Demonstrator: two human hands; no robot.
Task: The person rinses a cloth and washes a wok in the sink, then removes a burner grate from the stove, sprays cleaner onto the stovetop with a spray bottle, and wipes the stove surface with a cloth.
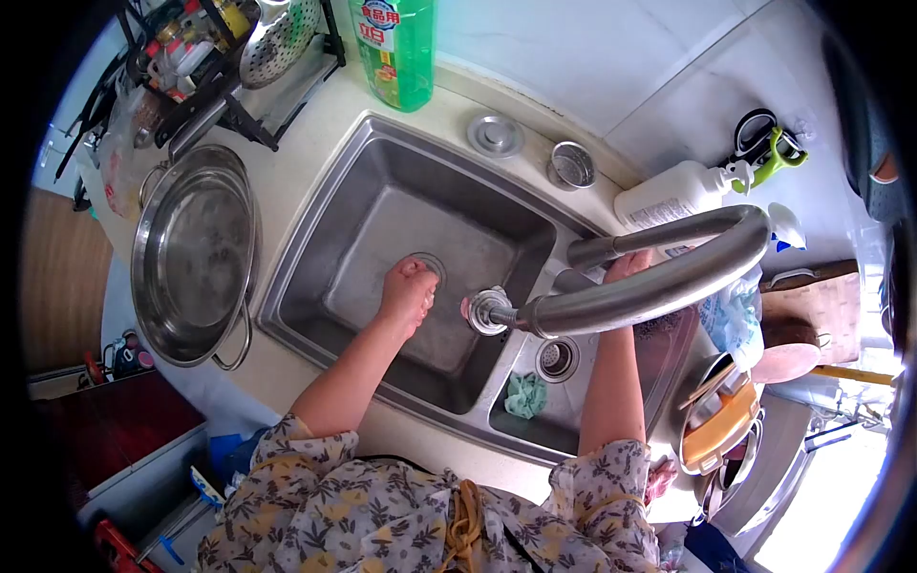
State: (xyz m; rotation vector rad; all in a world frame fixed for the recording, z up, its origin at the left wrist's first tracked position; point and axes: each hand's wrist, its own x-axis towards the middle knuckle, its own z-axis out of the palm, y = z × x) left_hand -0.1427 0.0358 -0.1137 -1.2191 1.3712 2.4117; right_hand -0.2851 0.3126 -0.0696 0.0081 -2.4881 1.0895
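Observation:
My left hand (409,294) is closed in a fist above the large basin of the steel sink (382,205). Whatever its curled fingers hold, if anything, is hidden. My right hand (630,264) is at the faucet (650,296), near its base. The curved spout covers most of that hand, so its grip does not show. The spout's round head (488,311) points down over the large basin, to the right of my left hand. No running water can be made out. A crumpled green cloth or bag (525,394) lies in the small basin beside the drain (557,359).
Left of the sink sits a two-handled steel pot (196,258). Behind it stand a green detergent bottle (401,57), a sink stopper (495,136) and a metal strainer cup (571,165). A white bottle (673,196) lies near the faucet. Dishes and an orange container (721,425) crowd the right.

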